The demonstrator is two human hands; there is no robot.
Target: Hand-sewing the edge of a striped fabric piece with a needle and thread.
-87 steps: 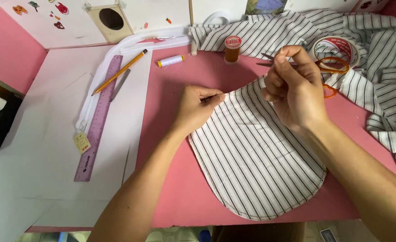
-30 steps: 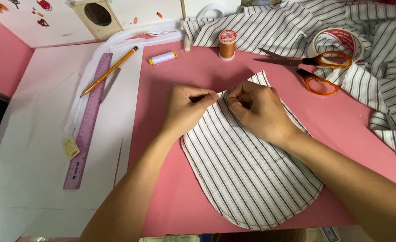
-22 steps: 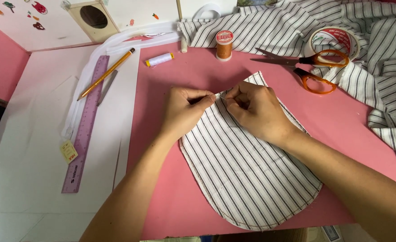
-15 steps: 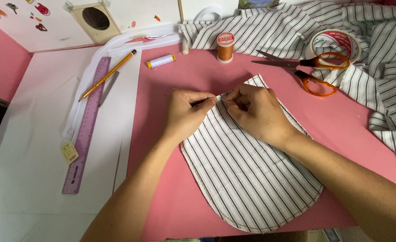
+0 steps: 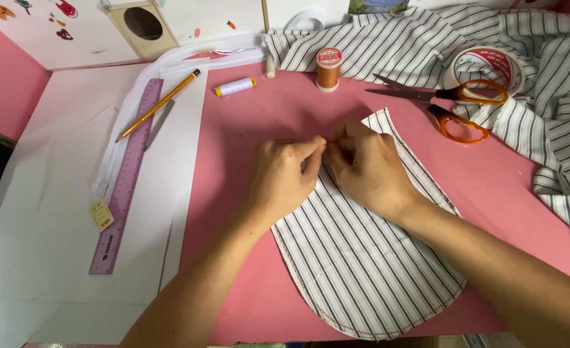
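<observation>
A rounded piece of white fabric with dark stripes (image 5: 368, 264) lies on the pink sheet (image 5: 233, 283). My left hand (image 5: 283, 175) and my right hand (image 5: 366, 169) meet at its upper left corner, fingertips pinched together on the fabric edge. Whether a needle or pin sits between the fingers is hidden. Orange-handled scissors (image 5: 455, 106) lie just beyond my right hand.
An orange thread spool (image 5: 328, 68) stands upright and a white spool (image 5: 235, 86) lies beside it. A purple ruler (image 5: 127, 177), a yellow pencil (image 5: 159, 104) and white tape lie on white paper at left. Striped cloth (image 5: 555, 77) and a tape roll (image 5: 489, 66) fill the right back.
My right hand came down from beside the scissors to the fabric corner and joined my left hand. Over the last second both hands stay pinched there, almost still.
</observation>
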